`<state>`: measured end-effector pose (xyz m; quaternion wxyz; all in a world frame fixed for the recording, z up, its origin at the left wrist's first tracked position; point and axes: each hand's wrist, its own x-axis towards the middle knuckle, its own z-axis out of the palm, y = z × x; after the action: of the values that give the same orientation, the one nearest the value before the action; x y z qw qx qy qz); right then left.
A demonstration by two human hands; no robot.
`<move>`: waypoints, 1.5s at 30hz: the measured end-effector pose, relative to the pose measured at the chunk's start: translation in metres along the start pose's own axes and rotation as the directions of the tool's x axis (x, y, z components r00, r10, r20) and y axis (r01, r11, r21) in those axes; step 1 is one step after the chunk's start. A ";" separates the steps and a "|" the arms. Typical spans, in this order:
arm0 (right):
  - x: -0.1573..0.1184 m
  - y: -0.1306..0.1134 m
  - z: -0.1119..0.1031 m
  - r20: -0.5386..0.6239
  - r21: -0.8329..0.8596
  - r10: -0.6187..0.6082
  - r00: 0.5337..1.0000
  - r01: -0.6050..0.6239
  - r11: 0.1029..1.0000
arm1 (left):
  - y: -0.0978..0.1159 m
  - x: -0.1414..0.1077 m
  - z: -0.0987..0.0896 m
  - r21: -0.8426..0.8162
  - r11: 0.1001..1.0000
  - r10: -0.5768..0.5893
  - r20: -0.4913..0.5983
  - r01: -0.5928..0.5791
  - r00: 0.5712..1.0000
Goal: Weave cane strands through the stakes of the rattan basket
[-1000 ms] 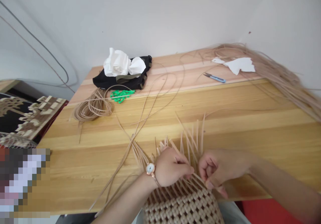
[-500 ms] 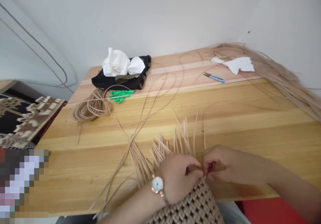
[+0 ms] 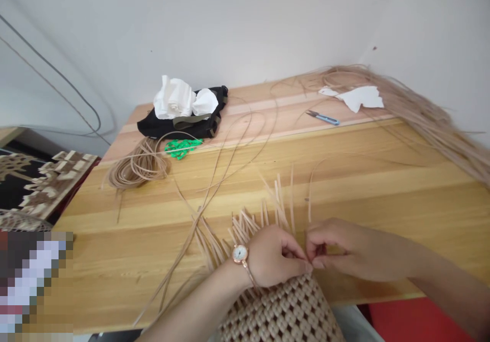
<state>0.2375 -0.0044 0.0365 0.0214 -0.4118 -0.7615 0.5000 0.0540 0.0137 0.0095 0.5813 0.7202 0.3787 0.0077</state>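
- The knotted open-weave piece (image 3: pixel 285 311) sits at the near edge of the wooden table (image 3: pixel 363 189), its near end cut off by the frame; loose strand ends (image 3: pixel 245 223) fan out from its far side.
- The left hand (image 3: pixel 271 260) has thumb and forefinger pinched together at the weave's far right corner; the right hand (image 3: pixel 339 250) pinches just beside, fingertips nearly meeting. Both seem to grip a thin strand, mostly hidden.
- The weave should be light, springy and fairly firm, its strands smooth and perhaps slippery; the finished knots look the safest hold, each strand best pinched close to its base.
- Far left, a black bag (image 3: pixel 156 127) has crumpled white tissue (image 3: pixel 174 99) on top; its contents cannot be seen. Whether the weave forms a container is unclear.
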 end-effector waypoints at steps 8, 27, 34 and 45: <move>0.003 0.005 -0.006 0.023 -0.015 -0.025 0.999 0.025 1.000 | -0.002 0.001 -0.003 0.001 1.000 0.010 0.021 -0.010 1.000; 0.019 0.020 -0.016 -0.589 -0.349 -0.452 0.670 0.294 0.890 | -0.017 -0.014 -0.034 -0.156 0.986 -0.056 -0.030 0.051 0.998; 0.037 0.005 -0.017 -0.581 -0.427 -0.342 0.739 0.081 0.901 | -0.010 -0.024 -0.034 -0.271 0.962 -0.011 -0.067 -0.008 0.998; 0.021 -0.023 0.025 -0.348 -0.324 -0.049 0.936 -0.071 0.943 | -0.006 -0.053 -0.032 -0.371 0.928 -0.062 -0.255 -0.039 0.965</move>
<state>0.1983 -0.0136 0.0342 0.0845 -0.4965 -0.8161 0.2833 -0.0018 0.0109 0.0378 0.6525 0.5869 0.4479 0.1711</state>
